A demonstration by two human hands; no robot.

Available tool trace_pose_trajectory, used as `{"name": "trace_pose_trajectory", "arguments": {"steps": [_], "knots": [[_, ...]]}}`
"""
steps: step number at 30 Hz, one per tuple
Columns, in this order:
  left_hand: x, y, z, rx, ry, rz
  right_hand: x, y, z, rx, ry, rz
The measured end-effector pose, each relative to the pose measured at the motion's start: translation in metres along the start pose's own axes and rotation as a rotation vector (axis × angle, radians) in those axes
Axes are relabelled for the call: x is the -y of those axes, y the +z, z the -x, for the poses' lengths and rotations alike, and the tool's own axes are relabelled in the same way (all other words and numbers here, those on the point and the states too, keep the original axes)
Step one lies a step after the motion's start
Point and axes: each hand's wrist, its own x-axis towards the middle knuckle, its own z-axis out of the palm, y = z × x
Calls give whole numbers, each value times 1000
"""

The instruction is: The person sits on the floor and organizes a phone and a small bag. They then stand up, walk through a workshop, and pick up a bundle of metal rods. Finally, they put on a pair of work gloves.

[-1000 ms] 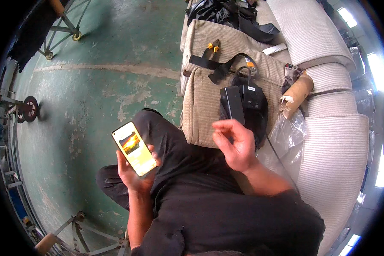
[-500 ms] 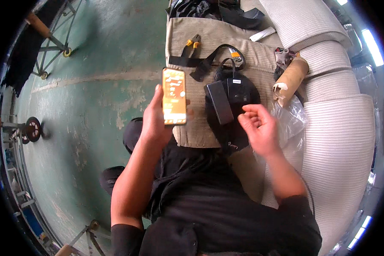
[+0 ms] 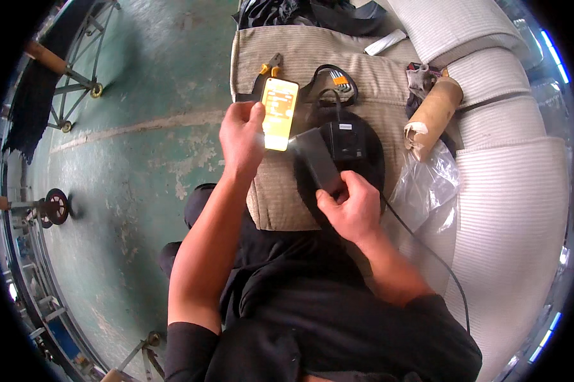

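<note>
My left hand (image 3: 242,137) is closed round a smartphone (image 3: 279,114) with a lit yellow screen, held up over the sofa seat. In my right hand (image 3: 352,205), the thumb and fingers grip the near end of a dark rectangular power bank-like block (image 3: 323,164). Its far end comes close to the phone's lower edge. Beneath the block lies a round black bag (image 3: 371,172). A small black box with a white label (image 3: 347,141) rests on the bag, beyond the block, with a black cable looping from it.
Pliers with yellow-black handles (image 3: 271,65) and a black strap with an orange-marked set of keys (image 3: 341,79) lie on the beige seat (image 3: 280,210). To the right are a cardboard tube (image 3: 433,118), clear plastic (image 3: 427,191) and rolled ribbed fabric (image 3: 510,223). A thin cable (image 3: 427,248) runs beside my right arm.
My right hand, empty before, has taken hold of the dark block and lifted or tilted its end toward the phone. The phone has moved right and away from me, now tilted.
</note>
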Motion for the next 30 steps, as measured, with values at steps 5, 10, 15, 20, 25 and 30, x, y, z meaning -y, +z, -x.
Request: {"name": "trace_pose_trajectory", "arguments": {"steps": [5, 10, 15, 20, 25, 30], "knots": [[3, -34, 37, -178, 232, -96, -15, -9, 6, 63, 135, -456], [-7, -37, 99, 220, -70, 347, -1, -12, 30, 115, 294, -719], [-14, -22, 144, 479, -299, 459, 18, -6, 43, 191, 161, -587], [-17, -17, 140, 495, -355, 441, 15, -16, 39, 246, 112, -436], [-22, -17, 128, 527, -557, 652, 19, -28, 17, 72, 25, -364], [-5, -27, 121, 543, -707, 955, -5, -22, -37, -118, -44, 124]]}}
